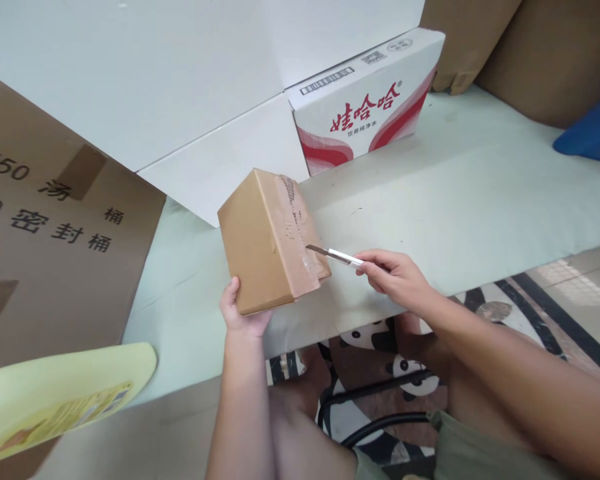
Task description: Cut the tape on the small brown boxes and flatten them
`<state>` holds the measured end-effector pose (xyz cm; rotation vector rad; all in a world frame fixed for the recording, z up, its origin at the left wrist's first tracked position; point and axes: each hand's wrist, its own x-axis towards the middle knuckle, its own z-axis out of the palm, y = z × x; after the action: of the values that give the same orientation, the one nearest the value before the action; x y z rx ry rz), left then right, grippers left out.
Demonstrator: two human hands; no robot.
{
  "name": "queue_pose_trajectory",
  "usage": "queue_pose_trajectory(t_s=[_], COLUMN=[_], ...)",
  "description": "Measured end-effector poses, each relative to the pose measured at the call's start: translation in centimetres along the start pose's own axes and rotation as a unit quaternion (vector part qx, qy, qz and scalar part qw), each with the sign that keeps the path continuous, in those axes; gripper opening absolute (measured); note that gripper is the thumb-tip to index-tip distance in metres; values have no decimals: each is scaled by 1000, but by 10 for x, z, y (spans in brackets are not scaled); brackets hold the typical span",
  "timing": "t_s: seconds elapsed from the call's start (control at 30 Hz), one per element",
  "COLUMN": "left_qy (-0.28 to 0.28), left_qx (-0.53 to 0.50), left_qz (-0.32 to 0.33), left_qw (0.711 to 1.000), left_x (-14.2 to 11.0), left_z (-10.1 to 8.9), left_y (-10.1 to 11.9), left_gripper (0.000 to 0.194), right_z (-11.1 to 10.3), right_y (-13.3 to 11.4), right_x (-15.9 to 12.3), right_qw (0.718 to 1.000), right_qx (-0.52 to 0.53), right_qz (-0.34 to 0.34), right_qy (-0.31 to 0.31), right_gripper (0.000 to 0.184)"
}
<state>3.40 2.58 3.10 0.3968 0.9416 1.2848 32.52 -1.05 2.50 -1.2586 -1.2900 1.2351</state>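
Observation:
My left hand (240, 313) grips the near bottom edge of a small brown cardboard box (260, 247) and holds it tilted above the pale table (480, 193). Worn tape runs along the box's right face. My right hand (397, 275) is closed round the handle of a slim utility knife (336, 254). The blade points left, and its tip touches the taped seam on the box's right side.
A white and red printed carton (367, 100) stands behind the box, beside large white cartons (145, 87). A big brown carton (55, 240) with printed characters is on the left, a pale yellow package (55, 393) at lower left. Brown cardboard and a blue object (593, 133) lie at far right.

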Motion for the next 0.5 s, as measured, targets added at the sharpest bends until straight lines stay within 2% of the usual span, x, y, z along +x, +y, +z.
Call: queue_pose_trajectory(t_s=[0.1,0.33,0.5], left_qy=[2,-9,9], left_qx=[-8,-8,-6], left_qz=[8,28,71], left_qw=[1000,1000,997], left_x=[0,2,4], left_z=[-1,-7,-11], left_y=[0,0,-3], left_gripper=[48,47,42], right_z=[0,-1,-1], right_y=[2,3,5], right_x=[0,-1,-2], right_qw=[1000,996,992], right_qx=[11,-57,-76], right_qz=[8,-61,-84], right_qy=[-1,13,49], right_gripper=[33,31,32])
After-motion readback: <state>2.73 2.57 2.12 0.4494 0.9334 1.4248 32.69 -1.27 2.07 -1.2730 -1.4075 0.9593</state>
